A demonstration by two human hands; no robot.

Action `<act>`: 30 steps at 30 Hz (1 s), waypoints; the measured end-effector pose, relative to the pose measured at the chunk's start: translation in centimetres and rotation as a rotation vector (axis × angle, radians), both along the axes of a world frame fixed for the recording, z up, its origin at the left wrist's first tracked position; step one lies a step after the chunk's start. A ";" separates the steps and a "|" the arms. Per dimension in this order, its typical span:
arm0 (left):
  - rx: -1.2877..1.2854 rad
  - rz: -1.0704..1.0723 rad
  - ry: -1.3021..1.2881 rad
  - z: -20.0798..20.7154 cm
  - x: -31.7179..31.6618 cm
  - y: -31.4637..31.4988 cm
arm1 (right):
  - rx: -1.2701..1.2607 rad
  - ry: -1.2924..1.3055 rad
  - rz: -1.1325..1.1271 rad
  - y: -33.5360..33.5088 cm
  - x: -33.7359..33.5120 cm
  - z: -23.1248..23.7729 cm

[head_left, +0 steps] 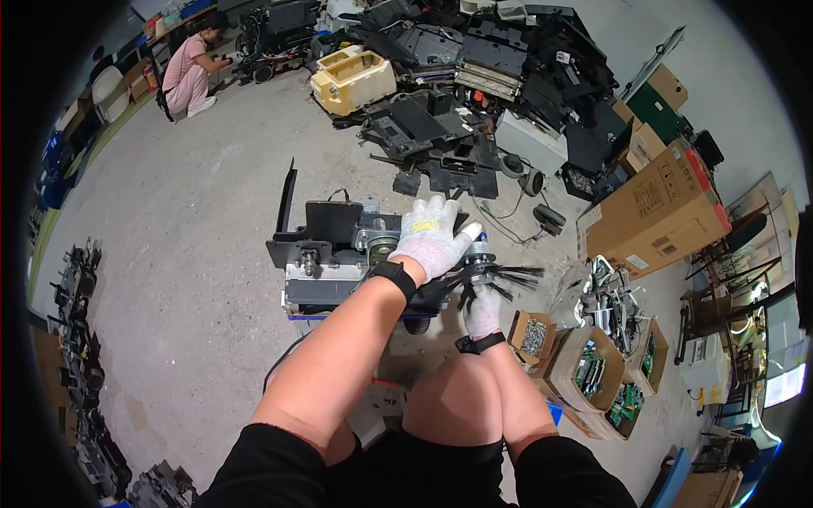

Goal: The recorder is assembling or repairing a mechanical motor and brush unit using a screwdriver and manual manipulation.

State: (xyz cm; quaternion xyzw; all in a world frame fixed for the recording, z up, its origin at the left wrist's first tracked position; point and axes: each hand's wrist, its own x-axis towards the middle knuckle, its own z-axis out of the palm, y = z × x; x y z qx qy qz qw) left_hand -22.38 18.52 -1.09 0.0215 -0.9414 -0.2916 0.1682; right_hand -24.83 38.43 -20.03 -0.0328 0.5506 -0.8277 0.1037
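Note:
A dismantled wheeled machine base [326, 292], with black plates, a metal motor part and a dark wheel, stands on the floor in front of me. My left hand [430, 233], in a white-grey knit glove, lies over its right part with the fingers stretched out and the thumb toward the brush. At the base's right end a round brush [483, 273] with long black bristles fans outward around a metal hub. My right hand [483, 311], gloved too, reaches in from below against this brush. Bristles cover its fingers, so what they grip does not show.
A heap of black machine parts [500, 59] lies ahead, with a yellowed plastic housing [351, 80] beside it. Right of me stand a large cardboard box [656, 207], a box of screws [532, 336] and cartons of green circuit boards [593, 372]. Another person [188, 72] squats far left.

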 end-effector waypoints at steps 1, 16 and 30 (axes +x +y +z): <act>-0.003 0.006 -0.007 0.0 0.1 -0.1 | 0.244 0.173 0.009 0.1 0.1 0.4; -0.023 0.006 0.021 -0.2 -0.3 0.3 | 0.888 0.646 -0.091 0.8 1.3 3.3; -0.028 0.011 0.027 -0.2 -0.5 0.5 | 1.211 0.754 -0.026 0.9 0.9 2.2</act>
